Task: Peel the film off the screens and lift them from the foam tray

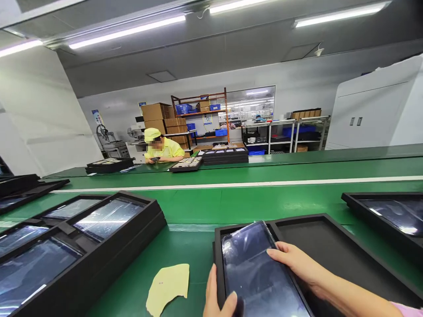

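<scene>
The left hand is gripping the near left edge of a dark glass panel, thumb curled over the glossy face, while the right hand is lying flat on the panel's right side, fingers stretched and pressing lightly. The panel is sitting in the left pocket of a black tray on the green desk, slightly tilted, not clearly seated. To do this well, judging from the pose, both hands should be keeping to the edges, lowering the panel evenly so no corner is catching the tray wall. A yellow cloth is lying just left of the tray. Further left, a stack of trays is holding more panels. Across the desk, another person in yellow is working over their own trays.
</scene>
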Demonstrator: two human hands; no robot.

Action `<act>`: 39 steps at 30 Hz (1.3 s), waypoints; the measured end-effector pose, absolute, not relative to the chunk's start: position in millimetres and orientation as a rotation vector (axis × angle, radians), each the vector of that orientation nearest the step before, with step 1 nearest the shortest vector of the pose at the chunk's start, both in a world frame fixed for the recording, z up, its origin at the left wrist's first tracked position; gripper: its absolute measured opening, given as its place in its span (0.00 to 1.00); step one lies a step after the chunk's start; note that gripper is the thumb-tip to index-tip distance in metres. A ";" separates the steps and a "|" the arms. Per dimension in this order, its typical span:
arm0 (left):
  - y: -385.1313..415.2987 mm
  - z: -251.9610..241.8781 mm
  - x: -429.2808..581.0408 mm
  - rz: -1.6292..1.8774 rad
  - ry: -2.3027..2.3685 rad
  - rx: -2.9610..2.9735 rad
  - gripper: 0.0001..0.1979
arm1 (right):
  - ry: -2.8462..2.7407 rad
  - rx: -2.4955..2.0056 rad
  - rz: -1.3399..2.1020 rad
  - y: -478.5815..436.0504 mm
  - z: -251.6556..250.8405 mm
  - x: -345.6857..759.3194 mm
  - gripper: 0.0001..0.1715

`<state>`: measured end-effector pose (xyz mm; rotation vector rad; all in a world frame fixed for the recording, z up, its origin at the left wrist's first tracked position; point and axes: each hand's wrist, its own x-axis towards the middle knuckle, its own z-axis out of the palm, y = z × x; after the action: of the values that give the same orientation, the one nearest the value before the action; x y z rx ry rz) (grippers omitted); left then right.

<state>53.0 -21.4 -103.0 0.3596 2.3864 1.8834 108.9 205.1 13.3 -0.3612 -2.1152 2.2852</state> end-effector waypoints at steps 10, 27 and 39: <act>13.0 36.7 46.0 2.484 1.894 0.550 0.27 | -1.628 0.202 2.409 213.7 44.0 128.9 0.21; 27.0 27.8 46.7 2.274 2.261 1.439 0.24 | -2.134 0.436 1.822 241.1 40.4 123.5 0.28; 22.0 16.6 45.4 2.283 1.956 1.558 0.19 | -2.113 0.597 1.921 238.6 35.0 131.9 0.24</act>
<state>45.4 22.0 16.6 1.5582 1.9564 2.2827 131.9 238.6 35.0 0.5965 -2.1135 1.9214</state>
